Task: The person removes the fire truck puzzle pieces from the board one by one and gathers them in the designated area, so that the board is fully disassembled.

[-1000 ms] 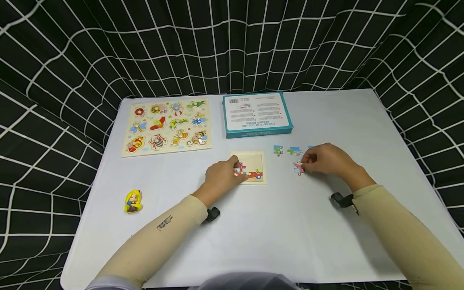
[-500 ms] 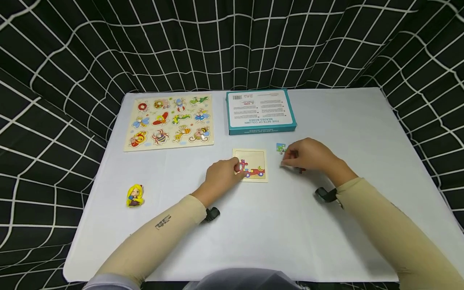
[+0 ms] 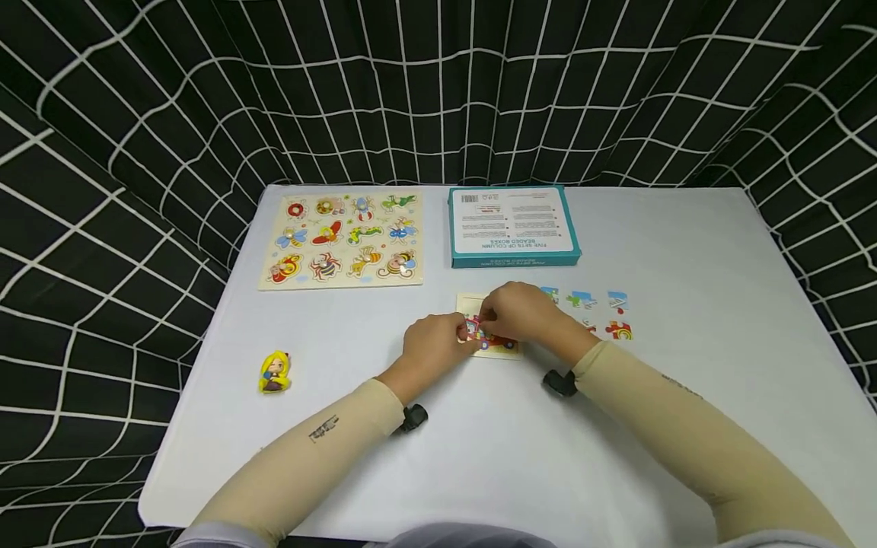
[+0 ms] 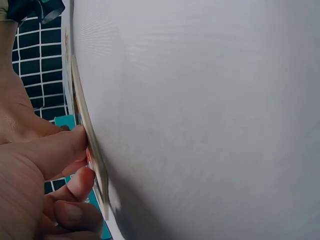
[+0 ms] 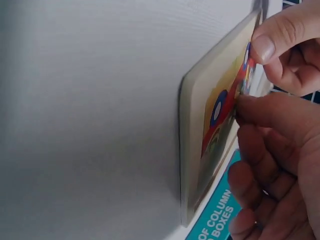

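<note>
A small wooden puzzle board (image 3: 465, 301) lies mid-table, with joined pieces showing a red and pink vehicle. My left hand (image 3: 433, 344) holds the board by its left side, thumb and index finger bent over the pieces. In the left wrist view its thumb (image 4: 65, 147) presses down near the board's edge. Over the upper middle of the board, my right hand (image 3: 524, 310) pinches what seems to be a puzzle piece, mostly covered by the fingertips. In the right wrist view those fingers (image 5: 265, 112) meet the picture beside the left thumb. Several loose pieces (image 3: 619, 300) lie to the right.
A teal and white box (image 3: 514, 221) stands behind the puzzle board. To its left is a larger wooden board of insect pictures (image 3: 346, 237). A yellow-haired doll figure (image 3: 275, 372) lies at the left. Black netted curtain (image 3: 384, 91) surrounds the white table (image 3: 479, 441).
My right hand has moved left from the loose pieces onto the puzzle board, uncovering the pieces at the right. The left hand has stayed at the board. The head view has shifted slightly.
</note>
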`<state>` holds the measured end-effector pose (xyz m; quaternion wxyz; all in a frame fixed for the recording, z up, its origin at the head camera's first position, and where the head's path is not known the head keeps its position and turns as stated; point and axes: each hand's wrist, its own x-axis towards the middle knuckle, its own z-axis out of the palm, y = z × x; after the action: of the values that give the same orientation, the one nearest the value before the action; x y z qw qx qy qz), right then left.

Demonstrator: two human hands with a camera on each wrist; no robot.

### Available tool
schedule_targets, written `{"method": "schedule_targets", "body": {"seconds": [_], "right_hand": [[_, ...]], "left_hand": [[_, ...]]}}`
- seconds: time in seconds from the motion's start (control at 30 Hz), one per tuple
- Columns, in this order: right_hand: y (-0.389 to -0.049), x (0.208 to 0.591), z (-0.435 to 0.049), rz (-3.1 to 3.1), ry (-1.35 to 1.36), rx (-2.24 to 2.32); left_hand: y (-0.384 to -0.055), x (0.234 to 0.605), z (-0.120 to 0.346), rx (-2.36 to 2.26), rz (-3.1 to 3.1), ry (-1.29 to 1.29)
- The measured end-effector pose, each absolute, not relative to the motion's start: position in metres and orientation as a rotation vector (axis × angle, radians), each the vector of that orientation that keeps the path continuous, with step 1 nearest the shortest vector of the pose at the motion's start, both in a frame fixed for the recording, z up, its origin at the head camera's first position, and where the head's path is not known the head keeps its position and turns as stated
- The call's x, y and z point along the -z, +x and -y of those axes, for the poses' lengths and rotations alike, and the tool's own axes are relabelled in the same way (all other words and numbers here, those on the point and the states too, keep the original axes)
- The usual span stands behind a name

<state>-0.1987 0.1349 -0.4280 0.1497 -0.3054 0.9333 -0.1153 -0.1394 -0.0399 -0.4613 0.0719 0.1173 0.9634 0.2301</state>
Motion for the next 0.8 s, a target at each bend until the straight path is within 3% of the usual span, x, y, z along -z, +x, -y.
{"method": "schedule_targets", "body": {"seconds": [0.23,0.57,0.8], "right_hand": [[-0.195,0.421,-0.150,-2.745,-0.879,0.469],[-0.185,0.421,-0.238,-2.776,-0.622,0.422],[-0.181,0.431,-0.264,-2.777,-0.572,0.464]], "left_hand": [[-0.139,0.458,0.036,-0.640,-2.900,0.341],[-0.141,0.451,0.034,-0.571,-2.805,0.384],[-0.144,0.447,0.027,-0.545,-2.767,0.488]]}}
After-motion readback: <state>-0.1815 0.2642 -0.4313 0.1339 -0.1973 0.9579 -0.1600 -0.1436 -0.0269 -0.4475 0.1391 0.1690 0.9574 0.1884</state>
